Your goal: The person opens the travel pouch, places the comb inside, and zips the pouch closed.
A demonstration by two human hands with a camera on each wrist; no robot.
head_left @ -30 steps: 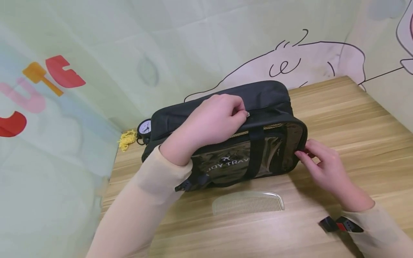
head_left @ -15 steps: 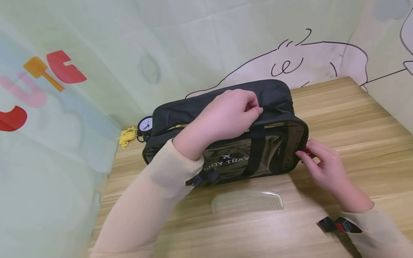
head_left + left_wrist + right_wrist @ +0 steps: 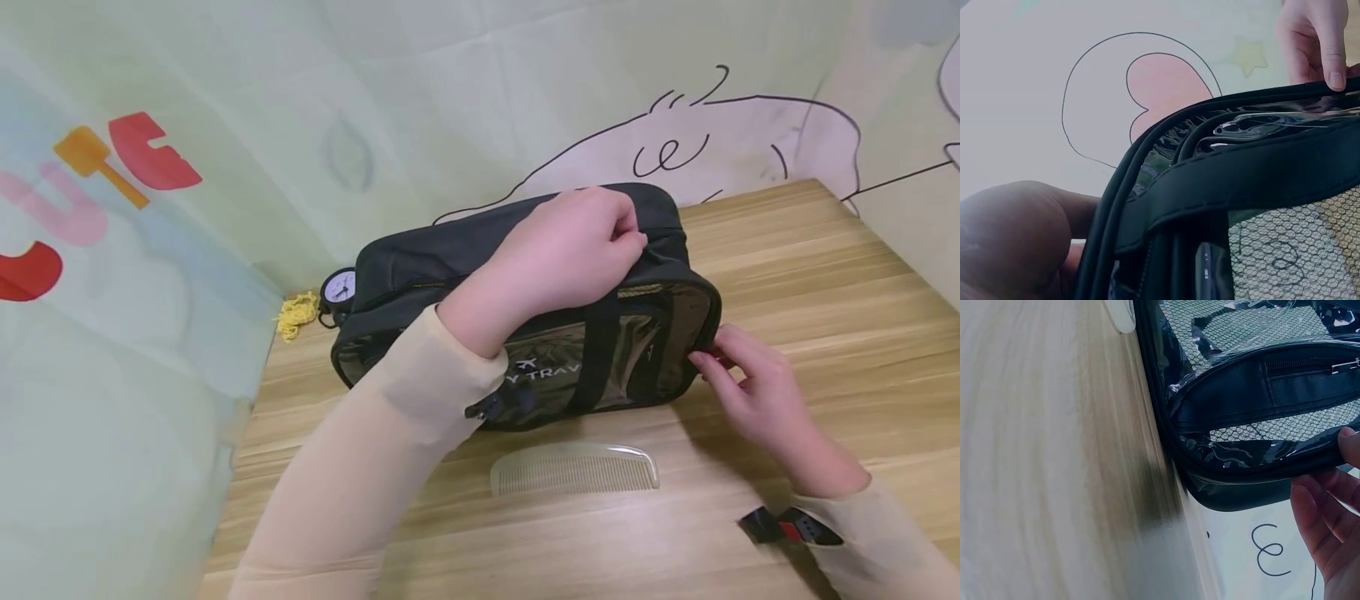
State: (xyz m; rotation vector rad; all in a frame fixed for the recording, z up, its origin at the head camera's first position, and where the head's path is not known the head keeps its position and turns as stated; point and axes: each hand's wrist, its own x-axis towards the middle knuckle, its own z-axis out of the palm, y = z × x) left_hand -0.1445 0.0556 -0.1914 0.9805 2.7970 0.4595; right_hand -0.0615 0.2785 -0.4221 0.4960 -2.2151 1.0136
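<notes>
A black travel bag (image 3: pixel 420 260) with a clear front panel stands on the wooden table. My left hand (image 3: pixel 581 242) is over the bag's top, thumb and bent fingers pinching the zipper pull, which the fingertips now hide. Part of that hand (image 3: pixel 1016 237) shows behind the bag's rim in the left wrist view. At the bag's right end, my right hand (image 3: pixel 757 392) pinches the piped edge between thumb and fingers. The right wrist view shows the same grip on the black edging (image 3: pixel 1260 475). A translucent comb (image 3: pixel 573 468) lies in front of the bag.
Behind the bag's left end stands a small black clock (image 3: pixel 339 287), partly hidden. Beside it lies a bundle of yellow string (image 3: pixel 297 315). A printed cloth backdrop (image 3: pixel 420 100) rises behind the table (image 3: pixel 847 275).
My left hand has moved rightward along the bag's top with the zipper pull, and the zipper's left part looks more closed behind it. The right hand has kept its hold on the edge.
</notes>
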